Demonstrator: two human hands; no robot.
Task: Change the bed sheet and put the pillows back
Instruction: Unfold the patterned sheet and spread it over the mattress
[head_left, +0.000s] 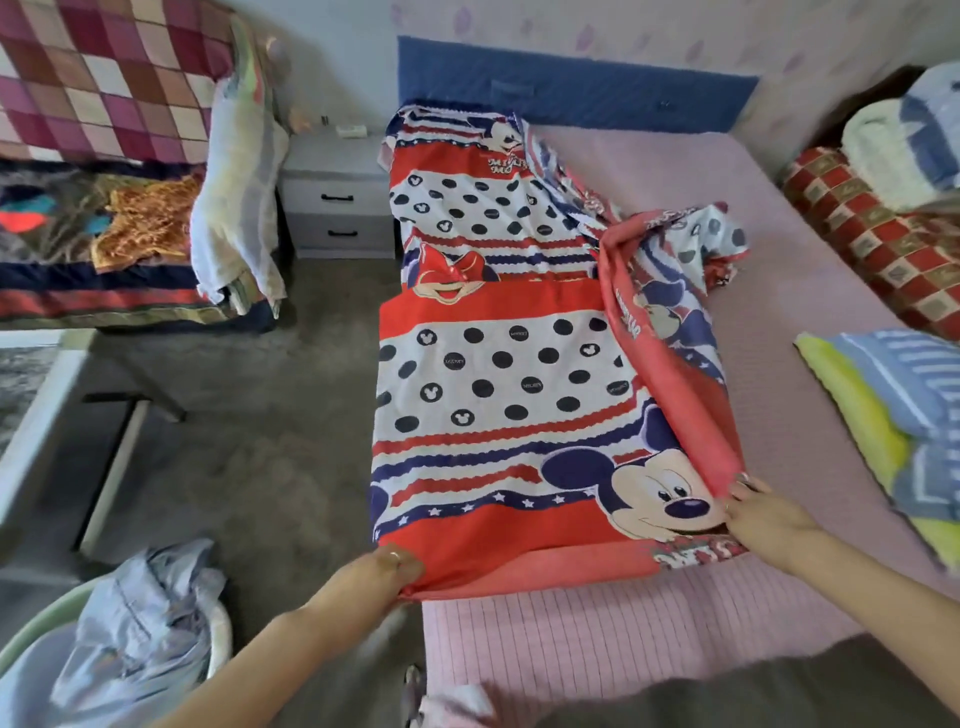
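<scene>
Hidden or cut off: far right side of bed out of view; lower right corner covered by a dark grey blur, unidentifiable. Left fingers mostly buried under the cloth edge, only thumb and knuckles showing. Small items on top of nightstand too blurred to name.

Counts: one patterned sheet, red, white and navy with cartoon mouse prints and dots, spread only along the left strip of the pink mattress, from the blue headboard down to near the foot; its right part bunched and folded back on itself in a heap mid-bed. Two hands. Left hand grasping the near left corner of the sheet at the mattress edge, fingers curled on the cloth. Right hand pinching the folded red edge of the sheet near the printed mouse face, fingers closed on the fabric. Two drawers on the nightstand, between the beds. One second bed at left, heaped with a checked blanket and other bedding. One striped blue-and-yellow pillow on the right of the mattress, partly cut off. One red checked bundle beyond it, pale folded items on top.

Containers: one pale green basket at bottom left on the floor, holding crumpled light blue cloth; basket cut off by the frame.
</scene>
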